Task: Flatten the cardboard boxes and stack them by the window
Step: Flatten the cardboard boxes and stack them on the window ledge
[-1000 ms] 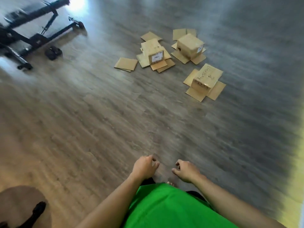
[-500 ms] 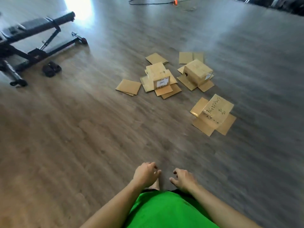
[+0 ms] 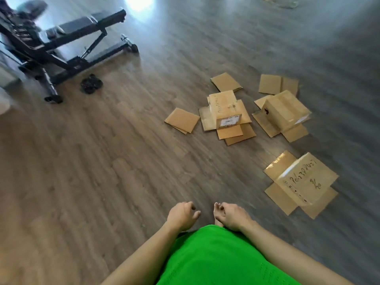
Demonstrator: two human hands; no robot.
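Observation:
Three brown cardboard boxes stand upside down on the wooden floor with their flaps spread out. The nearest box [image 3: 304,183], with handwriting on it, lies ahead to my right. A labelled box [image 3: 225,109] is farther off in the middle, and a third box [image 3: 284,111] sits to its right. Loose flat cardboard pieces lie around them, one at the left [image 3: 182,120] and others behind [image 3: 226,82]. My left hand [image 3: 182,215] and my right hand [image 3: 232,217] hang in front of my green shirt, fingers loosely curled, holding nothing and well short of the boxes.
A black weight bench [image 3: 67,44] stands at the far left, with a pair of dark sandals [image 3: 91,83] on the floor beside it. Bright light glares on the floor at the top [image 3: 138,2]. My bare foot [image 3: 218,212] shows between my hands.
The boxes and the bench have come closer and lower in view as I walk toward them. My hands stay curled in front of me.

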